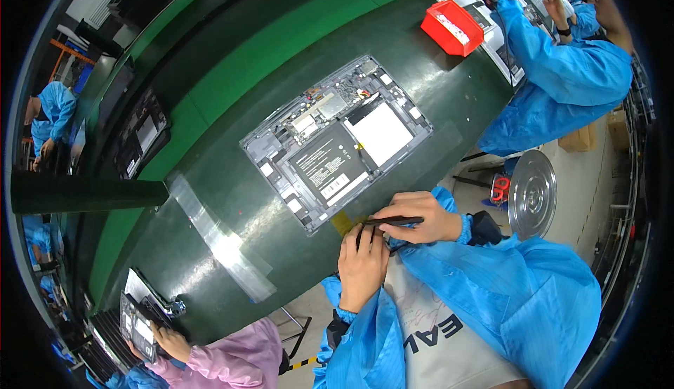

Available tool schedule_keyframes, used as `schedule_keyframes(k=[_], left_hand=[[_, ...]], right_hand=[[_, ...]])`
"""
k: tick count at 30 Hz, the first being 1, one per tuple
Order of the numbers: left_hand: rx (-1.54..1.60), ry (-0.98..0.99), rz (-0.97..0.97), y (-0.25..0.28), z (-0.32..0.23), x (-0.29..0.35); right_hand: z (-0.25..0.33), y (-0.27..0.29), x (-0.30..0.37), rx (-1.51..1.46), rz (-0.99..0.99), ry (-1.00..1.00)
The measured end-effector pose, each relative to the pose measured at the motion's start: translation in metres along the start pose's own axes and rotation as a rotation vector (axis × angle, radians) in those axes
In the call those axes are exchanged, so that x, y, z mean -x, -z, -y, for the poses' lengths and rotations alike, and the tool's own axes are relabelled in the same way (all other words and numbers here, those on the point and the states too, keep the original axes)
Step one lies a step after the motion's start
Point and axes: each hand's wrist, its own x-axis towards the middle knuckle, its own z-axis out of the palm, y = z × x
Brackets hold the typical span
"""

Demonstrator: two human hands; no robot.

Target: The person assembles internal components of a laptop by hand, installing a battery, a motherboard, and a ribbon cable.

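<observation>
An opened tablet [337, 140] lies back-up on the dark green belt [232, 199], showing a black battery, a white battery cell and circuit boards. My right hand [414, 215] grips black tweezers [392, 220] at the tablet's near edge. Their tips point at a strip of yellow tape [345, 222] on the belt edge. My left hand [361, 266] rests just below, its fingertips touching the tape and the tweezers. Both arms wear blue sleeves.
A red parts bin [453, 27] stands far right on the belt. A person in blue [562, 73] works beside it. Another in pink [232, 357] holds a tablet at lower left. A round metal stool [532, 194] stands to my right. Clear tape [221, 238] crosses the belt.
</observation>
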Motion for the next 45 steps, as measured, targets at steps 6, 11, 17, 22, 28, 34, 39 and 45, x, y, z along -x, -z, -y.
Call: schedule_keyframes(k=[6, 11, 17, 22, 28, 34, 39, 45], left_hand=[[0.018, -0.03, -0.002, 0.01, 0.002, -0.005], [0.116, -0.16, -0.223, 0.034, -0.021, -0.047], [-0.006, 0.12, -0.337, 0.041, -0.024, -0.179], [-0.116, 0.102, -0.244, 0.019, -0.014, -0.208], [-0.216, -0.048, -0.143, 0.02, -0.018, -0.206], [-0.28, -0.14, -0.164, 0.02, -0.012, -0.208], [-0.355, -0.109, -0.18, 0.019, -0.012, -0.203], [-0.32, -0.105, -0.189, 0.02, -0.016, -0.207]], right_hand=[[0.012, 0.075, -0.021, -0.306, -0.004, -0.061], [-0.029, 0.127, -0.053, -0.57, -0.18, -0.29], [-0.093, 0.135, -0.155, -0.464, -0.195, -0.207], [-0.131, 0.121, -0.18, -0.392, -0.161, -0.114], [-0.131, 0.115, -0.186, -0.329, -0.08, -0.061], [-0.129, 0.113, -0.187, -0.277, -0.015, -0.08], [-0.128, 0.111, -0.187, -0.245, -0.015, -0.085], [-0.126, 0.11, -0.187, -0.146, 0.002, -0.057]])
